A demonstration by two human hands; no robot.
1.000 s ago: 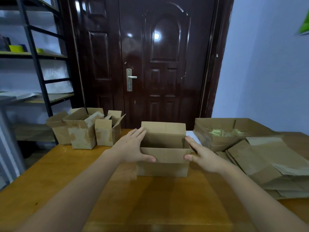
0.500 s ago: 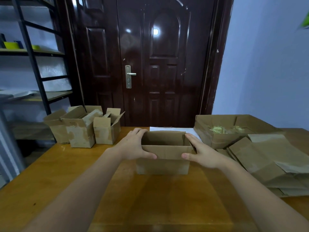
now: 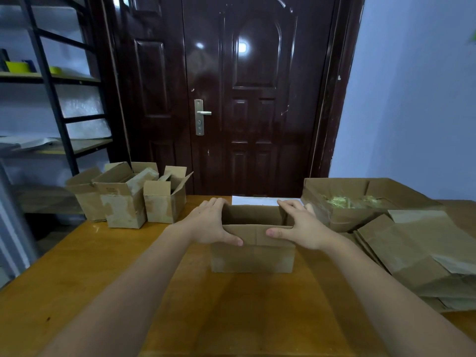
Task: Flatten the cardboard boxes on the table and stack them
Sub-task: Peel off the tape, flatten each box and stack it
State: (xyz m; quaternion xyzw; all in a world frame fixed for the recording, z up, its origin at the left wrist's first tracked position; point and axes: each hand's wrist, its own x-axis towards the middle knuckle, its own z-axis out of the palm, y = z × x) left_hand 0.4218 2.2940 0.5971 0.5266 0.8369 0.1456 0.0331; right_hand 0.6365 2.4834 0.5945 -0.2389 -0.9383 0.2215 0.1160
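While the open cardboard box (image 3: 252,243) stands mid-table (image 3: 103,266), left hand (image 3: 208,222) and right hand (image 3: 301,225) clamp its top corners, thumbs on the near wall, fingers over the sides. Uneven pressure could skew it toward the flattened stack (image 3: 422,253) at right. Its floor and the fingertips are hidden.
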